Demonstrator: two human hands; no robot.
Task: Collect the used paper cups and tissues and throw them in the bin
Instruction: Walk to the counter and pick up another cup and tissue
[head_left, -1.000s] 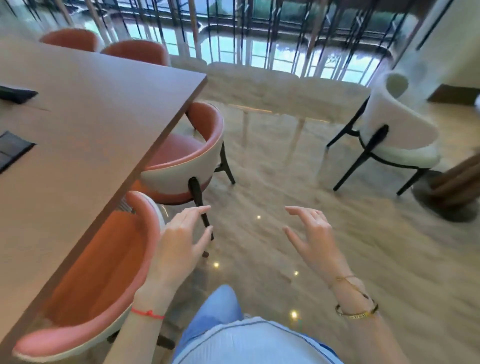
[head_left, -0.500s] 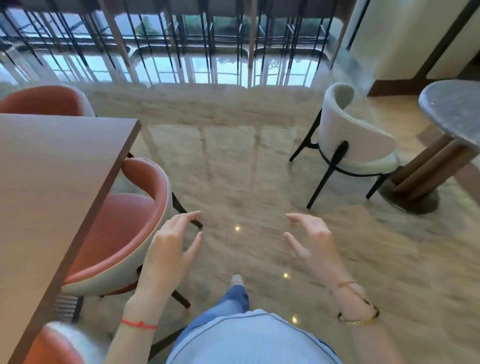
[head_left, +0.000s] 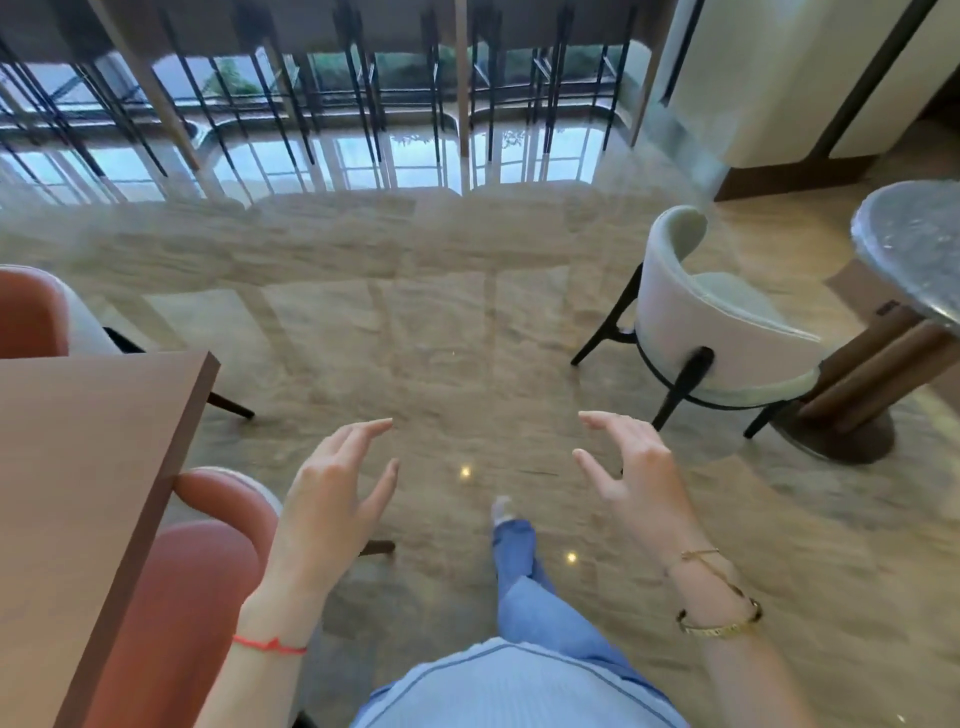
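Note:
No paper cup, tissue or bin shows in the head view. My left hand (head_left: 332, 493) hovers in front of me over the glossy stone floor, fingers spread and curved, holding nothing. My right hand (head_left: 631, 467) is held at the same height to the right, also spread and empty. A red string circles my left wrist and gold bracelets my right. My leg in blue jeans steps forward between the hands.
The brown wooden table (head_left: 88, 467) corner sits at the left with orange chairs (head_left: 208, 571) tucked beside it. A white chair (head_left: 717, 338) and a round stone-topped table (head_left: 914, 244) stand at the right. Window railings (head_left: 363, 104) line the far side.
The view has swung right and moved forward along the table: the table now fills less of the left, and the white chair and round table have come closer. Both hands stay spread and empty.

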